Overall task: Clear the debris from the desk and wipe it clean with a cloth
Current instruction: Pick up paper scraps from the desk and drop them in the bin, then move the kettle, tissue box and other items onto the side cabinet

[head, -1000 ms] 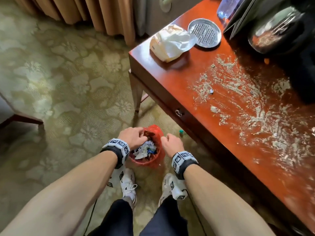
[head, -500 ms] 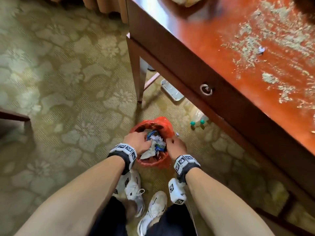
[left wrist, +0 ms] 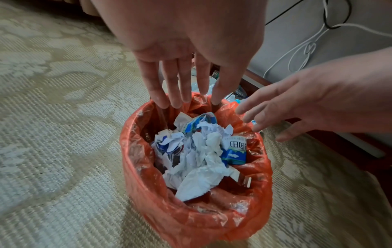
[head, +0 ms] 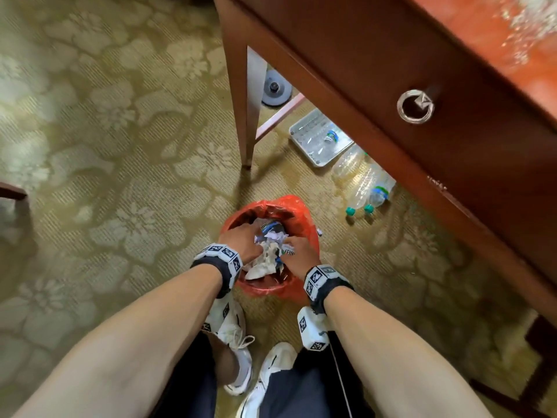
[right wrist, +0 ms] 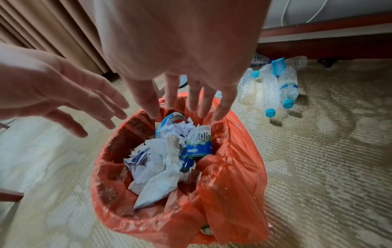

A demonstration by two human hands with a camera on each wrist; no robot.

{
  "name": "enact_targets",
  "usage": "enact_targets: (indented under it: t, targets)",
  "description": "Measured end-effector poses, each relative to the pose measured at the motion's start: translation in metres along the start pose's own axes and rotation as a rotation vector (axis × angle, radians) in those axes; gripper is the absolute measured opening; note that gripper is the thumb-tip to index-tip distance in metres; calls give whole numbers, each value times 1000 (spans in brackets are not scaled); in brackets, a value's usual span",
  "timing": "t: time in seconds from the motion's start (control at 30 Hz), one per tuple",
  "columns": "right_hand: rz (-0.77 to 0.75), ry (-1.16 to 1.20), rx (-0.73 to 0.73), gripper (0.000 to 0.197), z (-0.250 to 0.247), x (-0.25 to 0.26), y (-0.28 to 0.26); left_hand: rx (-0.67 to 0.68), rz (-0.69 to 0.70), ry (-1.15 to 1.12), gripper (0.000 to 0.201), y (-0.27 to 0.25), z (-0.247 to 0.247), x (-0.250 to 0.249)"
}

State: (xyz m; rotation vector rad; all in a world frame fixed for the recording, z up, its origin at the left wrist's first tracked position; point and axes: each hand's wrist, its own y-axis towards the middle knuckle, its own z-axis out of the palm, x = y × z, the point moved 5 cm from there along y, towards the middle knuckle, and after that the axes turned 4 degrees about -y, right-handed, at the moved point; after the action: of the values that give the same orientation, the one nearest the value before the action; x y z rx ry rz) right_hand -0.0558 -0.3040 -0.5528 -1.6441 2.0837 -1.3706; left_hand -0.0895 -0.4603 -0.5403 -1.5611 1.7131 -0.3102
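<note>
Head view: from above, facing down past both forearms to the bin [head: 272, 289] on the carpet [head: 105, 176], desk [head: 452, 70] edge at upper right. Left wrist view: low and close, looking along the left hand [left wrist: 180, 42] into the bin [left wrist: 212, 218]. Right wrist view: equally close, looking along the right hand [right wrist: 180, 42] into the bin [right wrist: 233, 184]. Shared by all three: bin, both hands, carpet, bottles [right wrist: 280, 89] beyond.

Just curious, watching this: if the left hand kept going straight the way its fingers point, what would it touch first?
Most likely the orange bag at the bin's far rim: the left hand's open fingertips hover just above that edge. Depth is unclear; angled slightly lower, they would meet the crumpled paper inside instead.
</note>
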Motion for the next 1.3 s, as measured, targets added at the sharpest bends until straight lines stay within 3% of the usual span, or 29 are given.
enact_targets:
  t: [0.3, 0.67, 0.83, 1.3]
  targets:
    - [-8, -39, -24, 49, -48, 29, -74, -66, 17, 50, 54, -74, -59, -33]
    - [-4, -155, -187, 37, -179, 105, -236, -194, 26, 1, 42, -225, -198, -114]
    - [5, -158, -207, 40, -236, 132, -287, -268, 74, -15, 37, -274, -255, -153]
    - [7, -99, -371, 44, -366, 179, -321, -400, 198, 12, 38, -270, -385, -213]
